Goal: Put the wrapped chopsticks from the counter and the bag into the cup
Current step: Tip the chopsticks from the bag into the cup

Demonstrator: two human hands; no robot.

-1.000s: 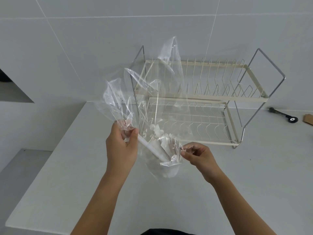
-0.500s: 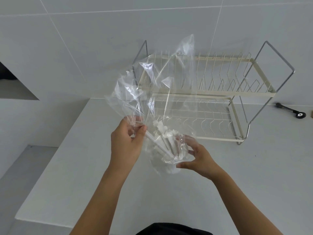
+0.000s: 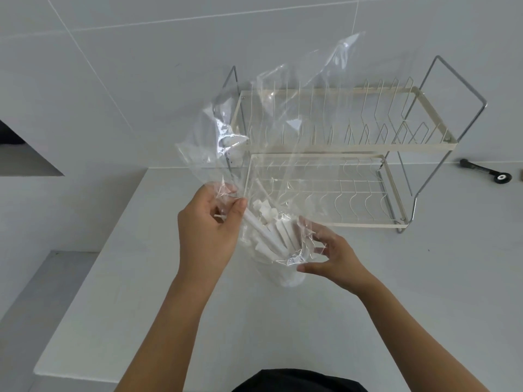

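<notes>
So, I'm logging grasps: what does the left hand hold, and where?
The left hand pinches the clear bag by a crumpled fold of its side.

One head-worn camera looks forward and down, close over the counter [image 3: 424, 278].

- No text, label, brand, number or sign can be read anywhere in the view.
- The wrapped chopsticks [image 3: 271, 234] show only plain white paper, without any print that I can make out.
- The bag [image 3: 254, 123] is clear film, and no print or sticker can be seen on it.
</notes>
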